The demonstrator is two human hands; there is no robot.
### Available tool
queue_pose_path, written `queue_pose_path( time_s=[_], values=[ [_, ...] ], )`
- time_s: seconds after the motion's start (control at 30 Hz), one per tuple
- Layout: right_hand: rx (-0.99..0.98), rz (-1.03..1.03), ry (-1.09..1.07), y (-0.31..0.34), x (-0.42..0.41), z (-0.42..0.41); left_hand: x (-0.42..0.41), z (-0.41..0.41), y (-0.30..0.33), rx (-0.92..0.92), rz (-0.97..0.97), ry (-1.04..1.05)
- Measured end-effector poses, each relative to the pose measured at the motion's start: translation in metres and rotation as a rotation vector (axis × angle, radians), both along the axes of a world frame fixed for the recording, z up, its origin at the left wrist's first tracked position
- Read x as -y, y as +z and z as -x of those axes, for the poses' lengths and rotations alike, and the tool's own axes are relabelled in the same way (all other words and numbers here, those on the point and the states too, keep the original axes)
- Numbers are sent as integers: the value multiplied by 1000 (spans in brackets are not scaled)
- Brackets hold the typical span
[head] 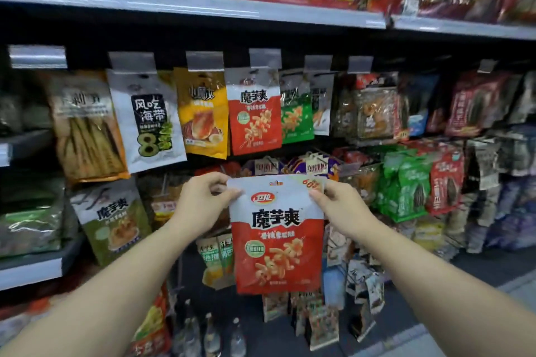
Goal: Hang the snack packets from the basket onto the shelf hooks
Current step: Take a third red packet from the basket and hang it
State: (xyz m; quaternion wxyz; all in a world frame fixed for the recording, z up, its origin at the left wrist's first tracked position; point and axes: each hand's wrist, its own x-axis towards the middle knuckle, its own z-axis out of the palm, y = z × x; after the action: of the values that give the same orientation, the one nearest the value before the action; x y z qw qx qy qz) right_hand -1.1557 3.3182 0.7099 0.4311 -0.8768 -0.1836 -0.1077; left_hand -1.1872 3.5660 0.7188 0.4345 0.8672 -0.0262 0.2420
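Packets already fill the upper row of hooks, among them a matching red konjac packet hanging under its price-tag holder. One more red-and-white konjac snack packet is held up below that row, upright and clear of any hook. The left hand pinches its top left corner and the right hand its top right corner, fingers curled on the edge. This one is not yet hung; the basket is out of view, so what remains cannot be judged.
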Motion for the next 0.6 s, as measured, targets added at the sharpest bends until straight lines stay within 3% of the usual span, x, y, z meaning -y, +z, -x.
queue_pose_path(
  time_s=[0.17,0.4,0.6],
  values=[
    [13,-110,-25,12,0,-53,6,-42,19,35,119,9],
    [-82,-414,36,45,-15,-148,12,-125,50,101,340,87],
    [23,-419,99,85,-32,-236,12,-195,81,228,403,239]
  ],
)
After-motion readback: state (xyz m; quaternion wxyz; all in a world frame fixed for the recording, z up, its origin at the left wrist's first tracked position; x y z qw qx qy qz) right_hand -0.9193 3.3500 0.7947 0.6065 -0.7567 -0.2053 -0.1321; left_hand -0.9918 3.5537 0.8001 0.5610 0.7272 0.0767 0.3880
